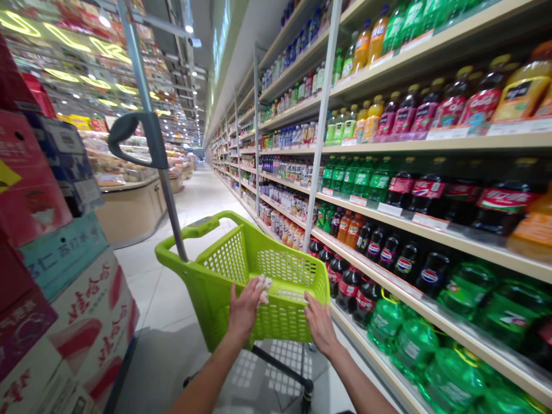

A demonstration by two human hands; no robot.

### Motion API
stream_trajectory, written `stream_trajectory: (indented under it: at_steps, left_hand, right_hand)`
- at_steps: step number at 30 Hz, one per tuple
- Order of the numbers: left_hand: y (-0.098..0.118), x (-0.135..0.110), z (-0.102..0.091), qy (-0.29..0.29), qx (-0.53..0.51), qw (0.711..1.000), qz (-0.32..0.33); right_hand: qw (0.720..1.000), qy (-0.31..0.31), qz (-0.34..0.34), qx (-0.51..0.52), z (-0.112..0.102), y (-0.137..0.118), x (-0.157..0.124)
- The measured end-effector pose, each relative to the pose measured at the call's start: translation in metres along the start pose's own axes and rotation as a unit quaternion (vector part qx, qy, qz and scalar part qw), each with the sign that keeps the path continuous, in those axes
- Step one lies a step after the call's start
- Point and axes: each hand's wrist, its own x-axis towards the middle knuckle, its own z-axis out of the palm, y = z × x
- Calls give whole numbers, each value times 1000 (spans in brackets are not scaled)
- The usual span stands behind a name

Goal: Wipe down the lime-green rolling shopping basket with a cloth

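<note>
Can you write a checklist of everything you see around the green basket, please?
Surface: floor of pale, shiny tiles.
Job's things: green basket on a wheeled frame, tall grey handle raised.
Clutter: printed boxes stacked on the left.
Hands: left hand on the basket's near rim, clutching a crumpled white tissue; right hand on the same rim, grip unclear.
Cables: nothing seen.
Surroundings: shelves of drink bottles on the right; shop counter far left.

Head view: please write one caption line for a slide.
Left hand, with a white wad, and right hand grip the near rim of a green basket beside drink shelves.
</note>
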Motion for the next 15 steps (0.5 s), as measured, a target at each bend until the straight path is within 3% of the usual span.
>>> stream_trajectory:
  at_steps: [3,7,9,11,13,15]
  left_hand:
    - [16,-9,16,-3,-16,999,44]
    - [56,-15,47,6,-41,982,183]
    - [53,-10,45,7,-44,977,207]
    - [32,-2,31,16,-40,988,151]
    - [6,6,12,23,-18,998,50]
    - [-8,8,2,20,-3,1000,-2]
  right_hand:
    - [1000,-25,-4,5,1,-1,1]
    - [1000,-23,-10,3,1,-2,1]
    - [1000,-17,-15,7,0,-1,1]
    - [1000,-16,-12,19,-1,0,2]
    - [999,-26,1,40,-1,1,2]
    - [997,-32,20,63,0,-1,3]
